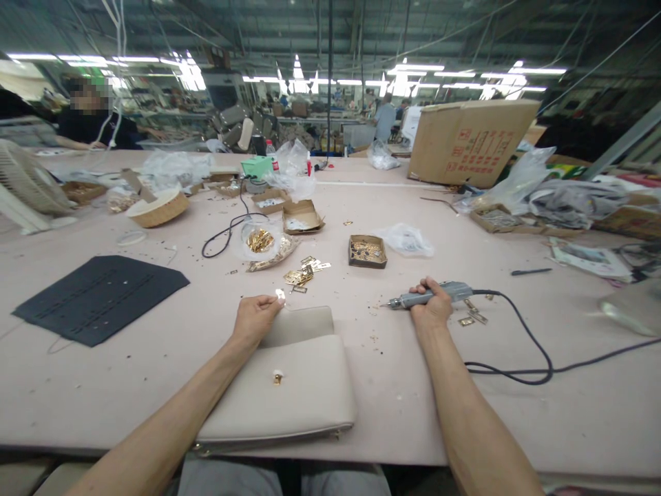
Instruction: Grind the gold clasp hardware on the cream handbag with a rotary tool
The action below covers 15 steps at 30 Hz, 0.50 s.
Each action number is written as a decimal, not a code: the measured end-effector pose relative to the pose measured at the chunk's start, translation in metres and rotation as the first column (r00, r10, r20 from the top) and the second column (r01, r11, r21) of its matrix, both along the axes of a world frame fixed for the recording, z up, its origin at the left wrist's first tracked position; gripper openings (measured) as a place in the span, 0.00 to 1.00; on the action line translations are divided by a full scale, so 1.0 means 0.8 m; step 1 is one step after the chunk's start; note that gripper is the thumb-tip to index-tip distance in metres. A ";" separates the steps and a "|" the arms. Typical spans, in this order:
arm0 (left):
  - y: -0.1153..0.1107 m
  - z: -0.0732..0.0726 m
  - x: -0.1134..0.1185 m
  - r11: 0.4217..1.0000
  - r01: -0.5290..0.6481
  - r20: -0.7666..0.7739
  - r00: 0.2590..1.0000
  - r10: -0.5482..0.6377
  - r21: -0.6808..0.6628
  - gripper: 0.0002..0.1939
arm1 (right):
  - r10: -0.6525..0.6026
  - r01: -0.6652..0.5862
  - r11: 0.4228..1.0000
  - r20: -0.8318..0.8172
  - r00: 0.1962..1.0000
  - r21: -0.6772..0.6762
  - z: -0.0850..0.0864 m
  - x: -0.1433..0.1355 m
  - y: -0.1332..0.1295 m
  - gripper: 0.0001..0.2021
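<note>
A cream handbag (310, 396) lies at the table's front edge, its flap (302, 326) folded away from me and a gold clasp (277, 379) on its front. Over the flap's left corner, my left hand (257, 318) pinches a small shiny metal plate (280, 295). My right hand (432, 307) is wrapped around a grey electric screwdriver (454, 291), its bit pointing left above the table, apart from the bag. Several gold frame plates (299, 275) lie loose beyond the flap. Others (467, 321) rest under the screwdriver's cord (521, 331).
Ahead stand a small box of tiny metal parts (366, 251) and a plastic bag of gold pieces (259, 240). A black panel (103, 296) lies left, near a fan (31, 186). A large carton (469, 141) stands back right. Another person (96, 117) sits far left.
</note>
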State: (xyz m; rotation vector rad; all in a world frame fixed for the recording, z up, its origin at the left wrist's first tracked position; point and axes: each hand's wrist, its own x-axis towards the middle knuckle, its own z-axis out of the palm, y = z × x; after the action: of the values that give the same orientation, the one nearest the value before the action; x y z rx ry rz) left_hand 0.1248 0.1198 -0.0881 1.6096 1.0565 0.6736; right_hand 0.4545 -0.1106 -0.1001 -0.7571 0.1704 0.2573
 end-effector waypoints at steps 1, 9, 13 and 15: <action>0.001 0.000 0.000 1.000 0.003 -0.004 1.000 -0.003 0.006 0.25 | -0.003 0.003 1.000 -0.003 1.000 0.000 0.000 0.000 0.000 0.13; 0.003 -0.003 -0.002 1.000 0.019 0.002 1.000 -0.019 0.021 0.25 | -0.011 0.011 1.000 -0.007 1.000 -0.012 -0.002 0.002 0.000 0.14; 0.001 0.000 -0.003 1.000 0.028 0.007 1.000 -0.028 0.006 0.26 | -0.019 0.019 1.000 -0.004 1.000 -0.011 -0.003 0.001 0.000 0.15; 0.000 0.002 -0.003 1.000 0.027 0.006 1.000 -0.027 0.000 0.26 | -0.024 0.024 1.000 -0.003 1.000 -0.011 -0.004 0.001 0.000 0.14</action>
State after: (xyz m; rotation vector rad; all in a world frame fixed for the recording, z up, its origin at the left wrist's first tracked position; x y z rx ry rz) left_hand 0.1228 0.1195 -0.0862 1.6180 1.0285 0.6601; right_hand 0.4552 -0.1107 -0.1031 -0.7650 0.1837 0.2345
